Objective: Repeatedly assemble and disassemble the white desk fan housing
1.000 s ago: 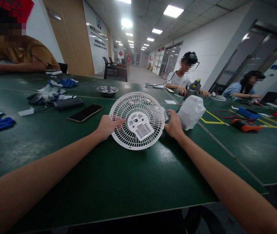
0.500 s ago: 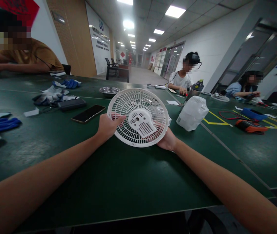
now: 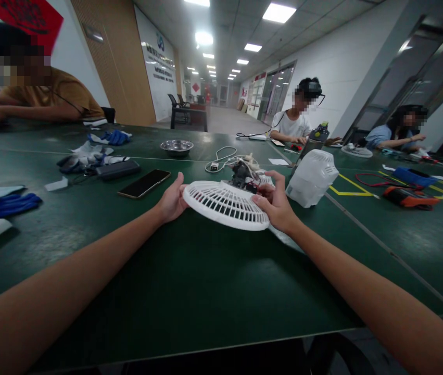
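A round white fan grille (image 3: 225, 205) is tilted nearly flat above the green table, between my hands. My left hand (image 3: 173, 199) holds its left rim, thumb up and fingers partly hidden at the edge. My right hand (image 3: 278, 203) grips the right side, thumb on the slats and index finger raised. Just beyond the grille shows a dark motor (image 3: 240, 174) with wires; I cannot tell whether it is joined to the grille. A pale cable with a plug (image 3: 214, 166) lies behind it. To the right stands a translucent white plastic housing (image 3: 312, 179).
Left of my hands lie a phone (image 3: 144, 183), a dark case (image 3: 117, 169) and blue gloves (image 3: 12, 203). A metal bowl (image 3: 176, 147) sits further back. On the right are an orange multimeter (image 3: 410, 198) and a bottle (image 3: 317, 136). Several people sit around the table.
The grille has tipped from facing me to nearly flat, bringing the motor and cable into view. My right hand has come from behind it to its right edge, thumb on top.
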The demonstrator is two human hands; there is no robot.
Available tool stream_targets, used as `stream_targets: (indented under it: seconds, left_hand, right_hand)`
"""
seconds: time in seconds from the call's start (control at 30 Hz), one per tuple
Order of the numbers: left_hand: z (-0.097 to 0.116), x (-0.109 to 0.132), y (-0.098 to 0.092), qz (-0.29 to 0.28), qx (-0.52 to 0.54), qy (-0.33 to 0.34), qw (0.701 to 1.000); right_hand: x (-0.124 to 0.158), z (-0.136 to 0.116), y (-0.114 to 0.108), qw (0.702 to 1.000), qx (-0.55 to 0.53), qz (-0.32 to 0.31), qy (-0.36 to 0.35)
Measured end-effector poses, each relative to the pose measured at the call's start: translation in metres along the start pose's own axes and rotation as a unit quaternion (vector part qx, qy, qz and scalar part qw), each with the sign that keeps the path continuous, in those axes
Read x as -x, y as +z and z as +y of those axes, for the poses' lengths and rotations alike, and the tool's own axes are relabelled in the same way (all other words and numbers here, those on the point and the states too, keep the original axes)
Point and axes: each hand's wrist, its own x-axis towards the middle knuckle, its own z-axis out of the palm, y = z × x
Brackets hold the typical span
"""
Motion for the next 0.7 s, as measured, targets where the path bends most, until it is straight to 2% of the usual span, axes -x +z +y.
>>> stream_targets:
  seconds: [0.07, 0.17, 0.33, 0.4, 0.57, 0.63, 0.7]
  left_hand:
    - [0.002, 0.002, 0.000, -0.024, 0.015, -0.042, 0.999]
    - [0.002, 0.000, 0.003, -0.005, 0.038, -0.069, 0.997]
    - [0.000, -0.006, 0.003, 0.025, 0.048, -0.089, 0.995]
    - [0.000, -0.007, 0.002, 0.038, 0.046, -0.085, 0.995]
    - [0.001, -0.004, 0.005, 0.051, 0.037, -0.075, 0.995]
    - [0.002, -0.003, 0.007, 0.054, 0.036, -0.073, 0.995]
    - [0.002, -0.003, 0.008, 0.052, 0.036, -0.074, 0.995]
  right_hand:
    - [0.002, 0.003, 0.000, 0.995, 0.080, -0.035, -0.051]
    - [0.004, 0.007, 0.005, 0.981, 0.144, -0.073, -0.109]
    - [0.001, 0.006, 0.005, 0.973, 0.162, -0.100, -0.131]
    - [-0.004, 0.006, -0.002, 0.973, 0.178, -0.073, -0.128]
    - [-0.017, 0.023, -0.022, 0.951, 0.285, 0.088, -0.084]
    - [-0.020, 0.035, -0.026, 0.945, 0.306, 0.106, -0.038]
    - [-0.021, 0.047, -0.029, 0.949, 0.301, 0.092, 0.017]
